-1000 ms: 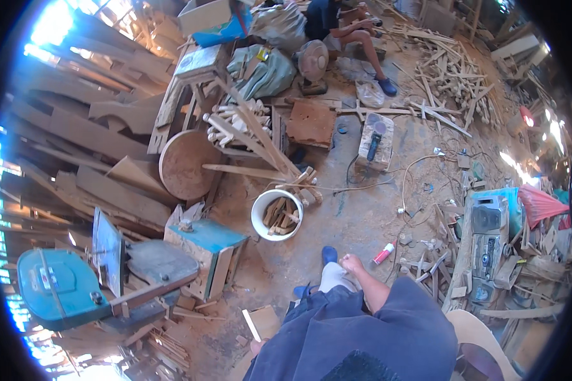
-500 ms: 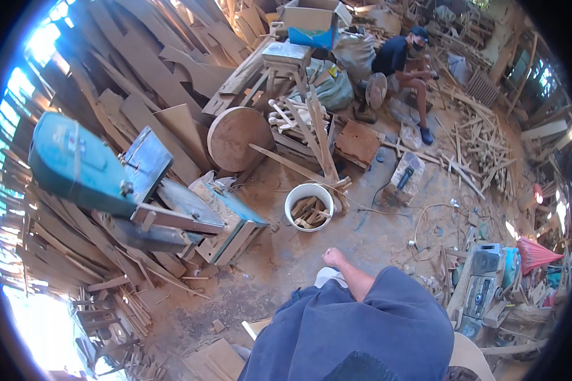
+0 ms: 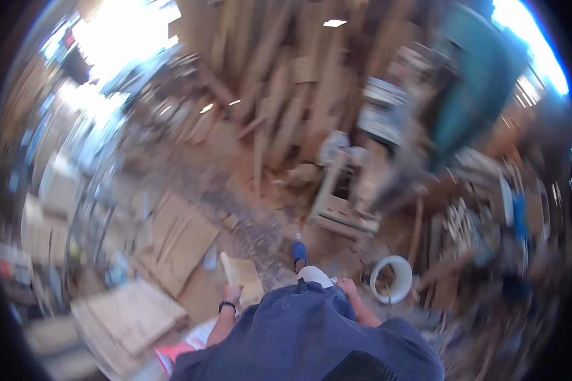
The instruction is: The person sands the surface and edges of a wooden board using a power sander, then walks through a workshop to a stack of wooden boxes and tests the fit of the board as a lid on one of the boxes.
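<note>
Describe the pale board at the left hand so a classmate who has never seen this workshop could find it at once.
Start at the dark blue clothing filling the bottom centre. Just left of it is the left hand, with a dark wristband, gripping the pale board. Unlike the larger brown sheets farther left, this one is held and has a whitish edge.
</note>
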{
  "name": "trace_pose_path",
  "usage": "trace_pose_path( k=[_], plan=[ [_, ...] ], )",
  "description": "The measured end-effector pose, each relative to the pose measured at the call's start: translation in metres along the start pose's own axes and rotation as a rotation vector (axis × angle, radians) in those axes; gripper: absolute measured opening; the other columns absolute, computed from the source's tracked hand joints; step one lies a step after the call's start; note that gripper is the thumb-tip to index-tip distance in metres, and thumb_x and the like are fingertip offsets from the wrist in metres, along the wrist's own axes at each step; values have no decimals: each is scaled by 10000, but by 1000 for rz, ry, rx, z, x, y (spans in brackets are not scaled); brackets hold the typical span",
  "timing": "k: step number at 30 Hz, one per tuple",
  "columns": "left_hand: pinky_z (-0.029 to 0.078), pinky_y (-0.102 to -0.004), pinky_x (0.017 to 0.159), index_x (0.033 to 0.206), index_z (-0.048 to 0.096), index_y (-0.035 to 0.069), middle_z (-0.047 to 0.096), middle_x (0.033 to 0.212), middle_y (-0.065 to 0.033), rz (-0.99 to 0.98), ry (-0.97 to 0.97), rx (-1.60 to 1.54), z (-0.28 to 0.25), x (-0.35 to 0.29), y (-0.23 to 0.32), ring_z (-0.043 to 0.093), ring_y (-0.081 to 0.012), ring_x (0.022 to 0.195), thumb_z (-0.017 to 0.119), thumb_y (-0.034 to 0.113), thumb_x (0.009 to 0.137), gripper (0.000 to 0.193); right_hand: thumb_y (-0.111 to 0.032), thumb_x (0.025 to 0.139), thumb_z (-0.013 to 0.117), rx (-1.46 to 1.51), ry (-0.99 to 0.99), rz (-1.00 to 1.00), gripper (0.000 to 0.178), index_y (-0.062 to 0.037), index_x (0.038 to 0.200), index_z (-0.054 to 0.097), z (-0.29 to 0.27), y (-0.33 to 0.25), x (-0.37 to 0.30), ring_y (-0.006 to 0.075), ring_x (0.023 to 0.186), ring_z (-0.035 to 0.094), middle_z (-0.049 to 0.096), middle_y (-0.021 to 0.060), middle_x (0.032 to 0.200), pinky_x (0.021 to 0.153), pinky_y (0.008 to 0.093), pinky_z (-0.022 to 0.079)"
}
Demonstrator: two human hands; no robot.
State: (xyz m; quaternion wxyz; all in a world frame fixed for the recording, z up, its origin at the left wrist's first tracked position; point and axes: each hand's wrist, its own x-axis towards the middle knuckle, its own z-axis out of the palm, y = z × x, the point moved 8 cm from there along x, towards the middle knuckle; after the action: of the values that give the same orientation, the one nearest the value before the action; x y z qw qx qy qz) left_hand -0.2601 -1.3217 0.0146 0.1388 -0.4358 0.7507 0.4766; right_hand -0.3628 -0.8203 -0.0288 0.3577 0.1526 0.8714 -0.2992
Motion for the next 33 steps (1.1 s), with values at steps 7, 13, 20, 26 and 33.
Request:
trace_pose_path(
  k=[7, 13, 20, 26, 33],
  plan=[
    [508, -430, 864, 958, 692, -61, 650, 1018, -306, -286, 159, 158, -32, 6, -4, 642, -394, 1005, 668, 332, 698, 471, -255, 837, 629, -223, -171, -371, 270, 5, 864, 694, 12, -143, 193, 256, 641, 662, 675, 156, 717, 570, 376, 524],
    [507, -446, 886, 1005, 702, 4, 662, 1059, -251, -591, 173, 57, -27, -15, -38, 636, -386, 1030, 640, 333, 690, 460, -204, 884, 605, 27, -389, -215, 167, -41, 918, 625, 13, -364, 260, 158, 389, 510, 598, 95, 616, 349, 292, 395],
    [523, -427, 857, 979, 713, 11, 676, 1018, -237, -681, 286, -20, -40, 33, -57, 659, -367, 981, 682, 324, 639, 464, -205, 883, 577, 64, -368, -426, 177, -48, 954, 619, 34, -602, 296, 122, 429, 523, 602, 57, 648, 364, 259, 398],
    [521, -452, 831, 938, 718, 19, 673, 978, -248, -734, 467, -130, -145, 135, -4, 654, -391, 954, 663, 339, 680, 415, -185, 886, 565, 97, -451, -377, 207, -4, 973, 617, 83, -702, 273, 110, 482, 545, 626, 70, 718, 414, 242, 434],
    [518, -436, 792, 1108, 645, 67, 689, 960, -200, -212, 611, -279, -351, 301, 159, 662, -355, 919, 651, 429, 783, 485, -249, 931, 612, -30, -967, -534, 325, 4, 1130, 572, 212, -862, 196, 158, 726, 627, 642, 108, 882, 608, 273, 496]
  ],
)
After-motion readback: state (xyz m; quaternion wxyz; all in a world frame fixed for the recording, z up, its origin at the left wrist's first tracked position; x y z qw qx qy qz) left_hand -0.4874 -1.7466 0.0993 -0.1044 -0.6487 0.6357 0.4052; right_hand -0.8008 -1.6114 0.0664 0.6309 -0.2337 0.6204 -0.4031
